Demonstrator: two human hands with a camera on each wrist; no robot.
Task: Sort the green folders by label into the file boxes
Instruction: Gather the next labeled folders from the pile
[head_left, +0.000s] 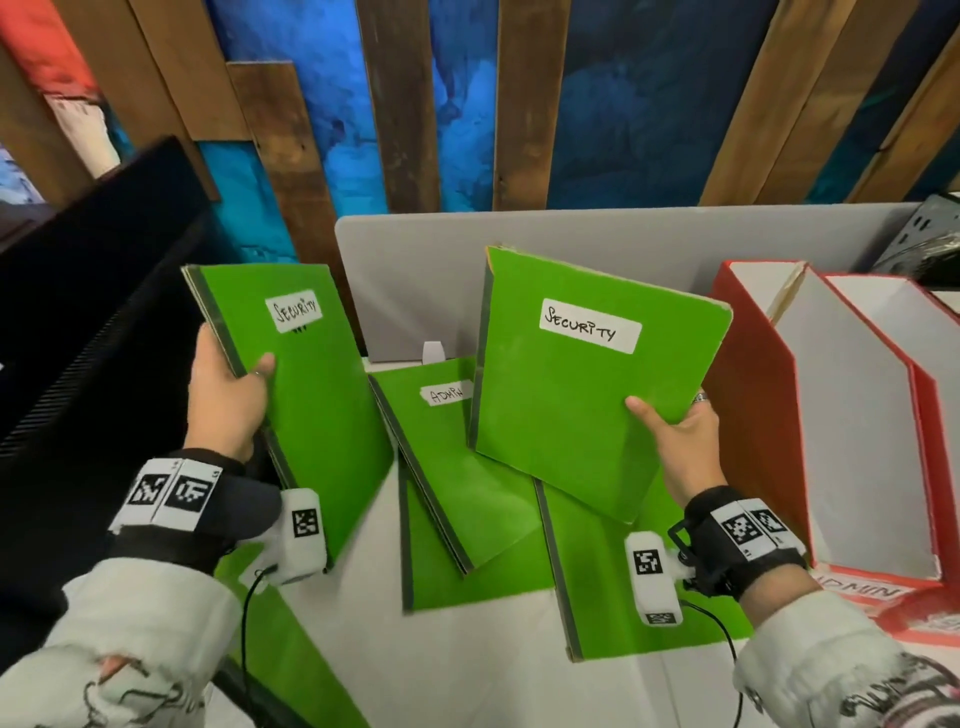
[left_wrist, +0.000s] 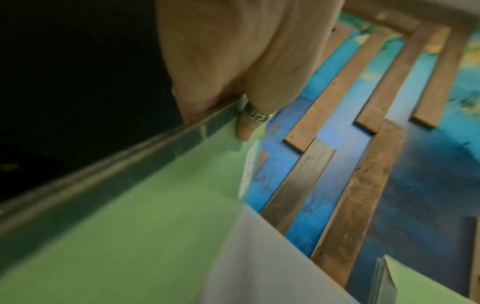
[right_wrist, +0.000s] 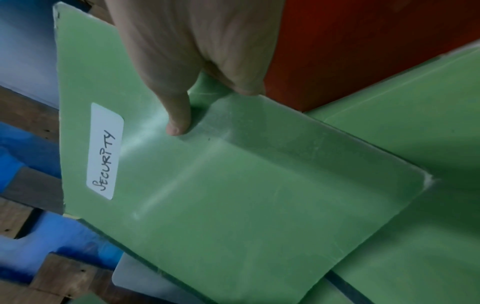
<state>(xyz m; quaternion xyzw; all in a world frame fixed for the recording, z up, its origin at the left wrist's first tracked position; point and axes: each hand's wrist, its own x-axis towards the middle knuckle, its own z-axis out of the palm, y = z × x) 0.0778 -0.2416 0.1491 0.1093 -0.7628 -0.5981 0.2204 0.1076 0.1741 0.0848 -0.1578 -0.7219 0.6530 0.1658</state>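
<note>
Item one: our left hand (head_left: 228, 395) pinches a green SECURITY folder (head_left: 306, 395) at its spine edge. Item two: our right hand (head_left: 680, 431) pinches another SECURITY folder (head_left: 582, 395), raised left of the red file boxes (head_left: 753, 415).

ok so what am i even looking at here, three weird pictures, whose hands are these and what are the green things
No robot: a person wears three cameras. The head view looks down at both hands; the other two look along each wrist. The left hand grips a green folder labelled SECURITY by its spine edge. The right hand holds a second SECURITY folder by its lower corner. More green folders lie on the white table, one labelled ADMIN. Red file boxes stand at the right.
</note>
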